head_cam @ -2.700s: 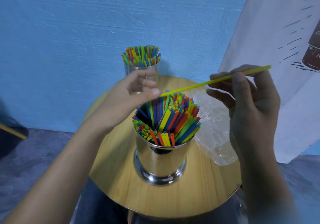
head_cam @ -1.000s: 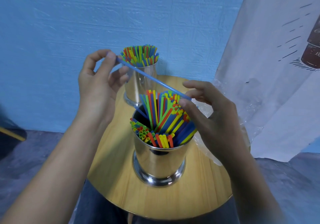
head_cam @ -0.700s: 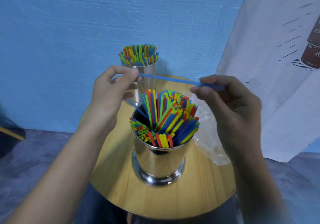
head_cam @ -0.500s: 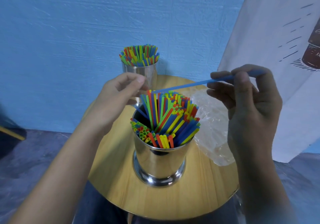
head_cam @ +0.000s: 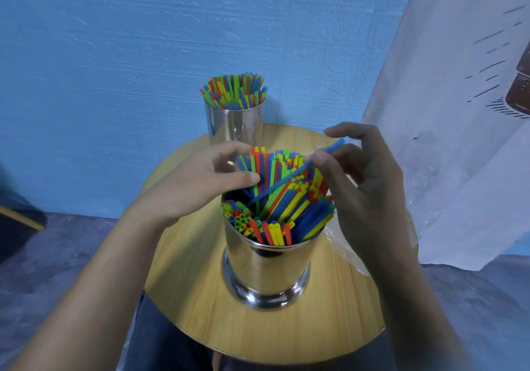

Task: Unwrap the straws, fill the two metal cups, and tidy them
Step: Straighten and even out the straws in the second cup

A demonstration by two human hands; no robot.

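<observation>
Blue straw [head_cam: 282, 181] lowered, tip inside near cup [head_cam: 266, 267]

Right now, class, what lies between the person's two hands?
Head view: the near cup's straws stand between left hand and right hand, which pinches a blue straw.

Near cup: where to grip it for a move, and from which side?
Grip the near cup round its straight, smooth wall, above the flared base, coming in level from the near side. Straws bristle out of its mouth, so a grip from above would likely be blocked.
</observation>
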